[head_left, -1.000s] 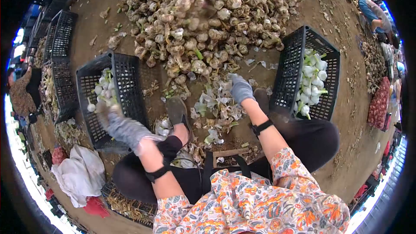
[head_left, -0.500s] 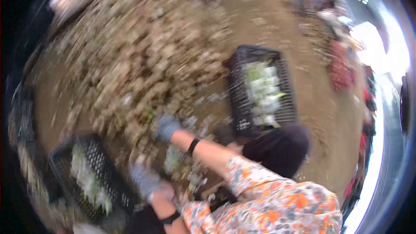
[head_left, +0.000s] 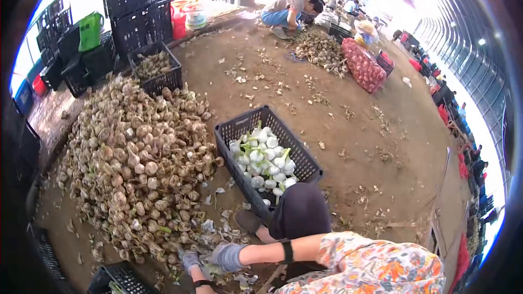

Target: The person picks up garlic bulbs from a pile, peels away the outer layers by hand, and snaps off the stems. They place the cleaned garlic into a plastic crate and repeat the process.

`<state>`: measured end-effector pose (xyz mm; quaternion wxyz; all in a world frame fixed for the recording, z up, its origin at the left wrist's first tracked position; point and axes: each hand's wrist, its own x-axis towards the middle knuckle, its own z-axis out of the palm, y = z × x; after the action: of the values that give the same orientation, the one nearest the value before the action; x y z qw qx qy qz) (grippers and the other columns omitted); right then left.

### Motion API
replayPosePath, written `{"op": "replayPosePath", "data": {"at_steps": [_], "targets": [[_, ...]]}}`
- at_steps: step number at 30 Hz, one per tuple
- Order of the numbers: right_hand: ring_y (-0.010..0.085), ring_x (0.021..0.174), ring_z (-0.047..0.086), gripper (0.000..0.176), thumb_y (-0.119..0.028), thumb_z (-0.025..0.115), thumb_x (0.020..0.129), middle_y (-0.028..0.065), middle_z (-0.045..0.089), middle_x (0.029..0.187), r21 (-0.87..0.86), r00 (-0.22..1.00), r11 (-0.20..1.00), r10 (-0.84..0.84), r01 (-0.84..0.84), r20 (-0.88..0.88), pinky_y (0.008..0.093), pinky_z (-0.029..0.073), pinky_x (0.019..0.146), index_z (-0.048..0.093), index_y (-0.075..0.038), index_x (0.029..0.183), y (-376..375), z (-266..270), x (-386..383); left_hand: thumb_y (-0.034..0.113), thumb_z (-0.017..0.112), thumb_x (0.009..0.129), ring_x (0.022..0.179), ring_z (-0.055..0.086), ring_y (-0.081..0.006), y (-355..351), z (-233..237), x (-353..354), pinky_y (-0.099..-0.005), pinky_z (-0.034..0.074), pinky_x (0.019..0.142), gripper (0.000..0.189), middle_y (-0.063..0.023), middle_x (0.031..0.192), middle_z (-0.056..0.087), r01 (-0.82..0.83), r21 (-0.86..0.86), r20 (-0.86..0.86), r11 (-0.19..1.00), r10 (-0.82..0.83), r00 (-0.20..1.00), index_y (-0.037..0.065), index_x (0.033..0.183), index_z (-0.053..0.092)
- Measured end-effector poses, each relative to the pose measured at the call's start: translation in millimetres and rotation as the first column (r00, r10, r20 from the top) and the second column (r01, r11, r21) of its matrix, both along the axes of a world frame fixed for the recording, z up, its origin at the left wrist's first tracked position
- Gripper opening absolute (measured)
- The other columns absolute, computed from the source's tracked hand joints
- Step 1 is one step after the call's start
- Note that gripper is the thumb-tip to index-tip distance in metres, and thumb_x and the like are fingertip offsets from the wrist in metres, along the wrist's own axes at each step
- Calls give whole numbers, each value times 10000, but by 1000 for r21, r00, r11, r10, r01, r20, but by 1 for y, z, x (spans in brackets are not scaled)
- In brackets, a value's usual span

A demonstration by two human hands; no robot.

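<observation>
Left hand (head_left: 189, 260) and right hand (head_left: 227, 256), both gloved, meet at the near edge of the heap of brown unpeeled garlic bulbs (head_left: 136, 163) on the dirt floor (head_left: 348, 130); their grip is impossible to tell. Lifting loose edge bulbs seems safest.

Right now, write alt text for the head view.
Gloved left hand and right hand are at the edge of a big pile of unpeeled garlic on a dirt floor. A black crate of peeled white bulbs stands beside the person's knee.
</observation>
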<state>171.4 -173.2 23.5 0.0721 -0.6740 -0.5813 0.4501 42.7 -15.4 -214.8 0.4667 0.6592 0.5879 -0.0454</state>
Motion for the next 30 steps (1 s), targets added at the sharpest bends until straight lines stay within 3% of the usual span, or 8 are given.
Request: {"op": "replayPosePath", "data": {"at_steps": [5, 9, 12, 15, 20, 23, 26, 30], "targets": [[340, 814, 592, 341, -141, 634, 635, 154, 610, 833, 148, 982, 971, 185, -187, 32, 409, 477, 661, 580, -33, 954, 3, 60, 24, 416, 551, 771, 1000, 530, -248, 8, -43, -8, -346, 353, 927, 656, -139, 1167, 534, 635, 113, -444, 764, -533, 721, 42, 1276, 362], [348, 784, 590, 283, -106, 594, 664, 155, 599, 773, 205, 999, 978, 44, -38, -24, 409, 463, 639, 583, -63, 943, 16, 77, 39, 378, 500, 807, 986, 539, -257, 3, -24, -22, -370, 394, 882, 555, -144, 1158, 536, -200, -158, 26, 967, 206, 978, 53, 1247, 401], [350, 770, 591, 297, -112, 594, 667, 155, 609, 766, 264, 996, 962, -52, 68, -67, 404, 464, 631, 585, -69, 960, 9, 77, 38, 349, 463, 835, 976, 546, -263, -10, 3, -13, -387, 425, 848, 486, -147, 1152, 538, -531, -622, 231, 576, 782, 578, 62, 1226, 430], [352, 750, 594, 251, -115, 602, 644, 153, 616, 762, 179, 978, 964, -179, 196, -108, 406, 466, 625, 605, -51, 887, 10, 82, 46, 320, 425, 862, 966, 553, -270, -16, 34, 4, -405, 456, 814, 425, -151, 1146, 539, -475, -777, 241, 414, 892, 383, 70, 1204, 458], [350, 743, 606, 220, -120, 614, 658, 187, 602, 762, 45, 952, 958, -287, 283, 108, 407, 477, 599, 601, -1, 843, 16, 90, 66, 327, 419, 872, 941, 564, -260, -21, 127, 47, -393, 507, 722, 417, -141, 1093, 560, -387, -423, 414, 819, 555, 722, 81, 1205, 463], [349, 831, 593, 333, -183, 636, 695, 202, 586, 901, 301, 791, 773, -605, 558, 86, 402, 477, 653, 561, 2, 962, 10, 85, 59, 361, 424, 871, 862, 579, -220, -82, 277, 85, -361, 506, 618, 410, -112, 1043, 573, -257, -491, 698, 832, 552, 456, 91, 1172, 490], [346, 900, 574, 437, -261, 644, 725, 208, 557, 999, 357, 875, 807, -479, 470, -70, 402, 472, 705, 514, 11, 1042, 14, 92, 63, 368, 433, 867, 849, 572, -199, -46, 261, 51, -345, 500, 629, 427, -102, 1040, 569, 102, -596, 691, 796, 444, 570, 93, 1192, 465], [336, 948, 560, 509, -369, 578, 796, 227, 552, 1068, 574, 797, 561, -502, 596, -337, 379, 453, 820, 518, 26, 1111, 18, 79, 60, 259, 478, 847, 919, 551, -187, -90, 381, 75, -288, 493, 735, 458, -95, 1082, 543, -24, -430, 743, 902, 369, 558, 43, 1243, 398]]}}
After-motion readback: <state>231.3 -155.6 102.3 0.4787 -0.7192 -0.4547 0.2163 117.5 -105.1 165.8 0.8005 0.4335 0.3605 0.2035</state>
